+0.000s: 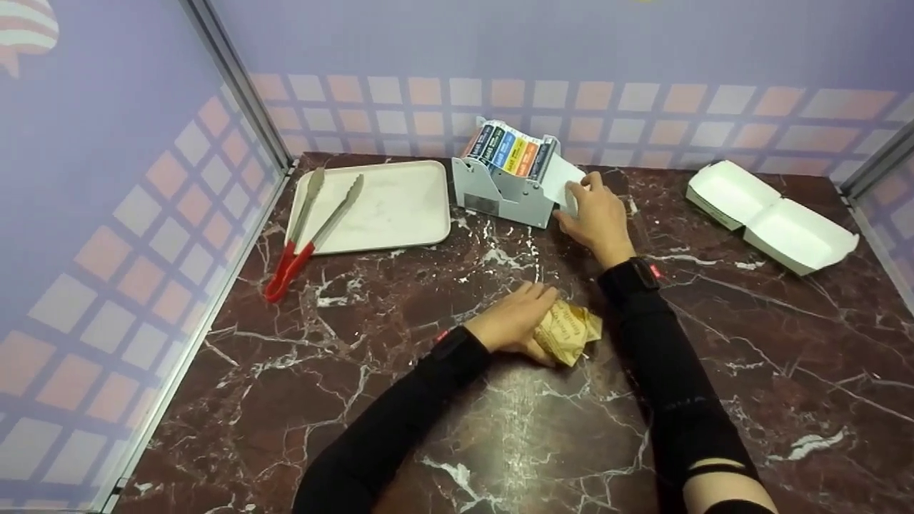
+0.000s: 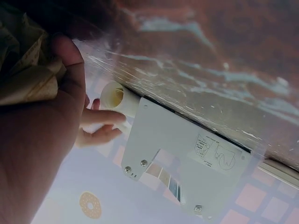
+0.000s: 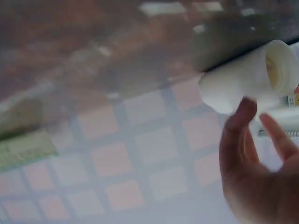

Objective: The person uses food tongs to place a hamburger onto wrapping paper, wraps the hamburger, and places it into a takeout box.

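My left hand [image 1: 515, 323] grips a yellow-brown paper-wrapped bundle [image 1: 565, 332] with printed lettering, low over the marble table; its contents are hidden. In the left wrist view, the crumpled wrapper [image 2: 32, 70] lies against the fingers. A grey label dispenser [image 1: 500, 189] with several coloured rolls stands at the back. From its right side a white strip [image 1: 564, 178] hangs out and curls into a tube, seen in the right wrist view. At this strip is my right hand [image 1: 598, 218], bent fingertips by its edge, thumb and forefinger apart in the right wrist view [image 3: 261, 172].
Left of the dispenser lies a cream tray [image 1: 400, 207], with red-handled tongs [image 1: 307, 235] across its left side. An open white carton box [image 1: 800, 232] sits at the right. Patterned panels [image 1: 643, 121] enclose the back and sides of the marble table [image 1: 400, 442].
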### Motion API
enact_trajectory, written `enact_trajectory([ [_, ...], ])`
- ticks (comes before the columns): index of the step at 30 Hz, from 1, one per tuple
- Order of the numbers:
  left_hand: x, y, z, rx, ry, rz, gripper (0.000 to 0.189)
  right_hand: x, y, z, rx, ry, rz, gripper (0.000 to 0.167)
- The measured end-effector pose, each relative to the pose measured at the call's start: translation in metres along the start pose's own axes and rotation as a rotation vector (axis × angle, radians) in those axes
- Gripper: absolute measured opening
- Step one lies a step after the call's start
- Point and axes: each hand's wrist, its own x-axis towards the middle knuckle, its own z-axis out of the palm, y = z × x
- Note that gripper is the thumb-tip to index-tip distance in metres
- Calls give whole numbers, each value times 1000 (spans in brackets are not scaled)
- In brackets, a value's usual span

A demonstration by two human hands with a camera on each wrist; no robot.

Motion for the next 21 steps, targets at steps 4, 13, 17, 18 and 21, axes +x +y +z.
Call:
enact_trajectory([
  [4,2,0,5,25,11,35,105,-1,0,8,-99,133,-50,17],
  [13,0,-4,1,-12,-13,-16,112,3,-8,15,-69,191,-26,11],
  [17,1,-2,1,-13,-10,-24,111,2,-6,17,-51,198,17,10],
  [18,2,-2,1,-13,-9,-25,110,2,-5,17,-51,195,22,10],
  [21,2,-2,2,-17,-11,-15,107,0,-3,19,-53,187,34,11],
])
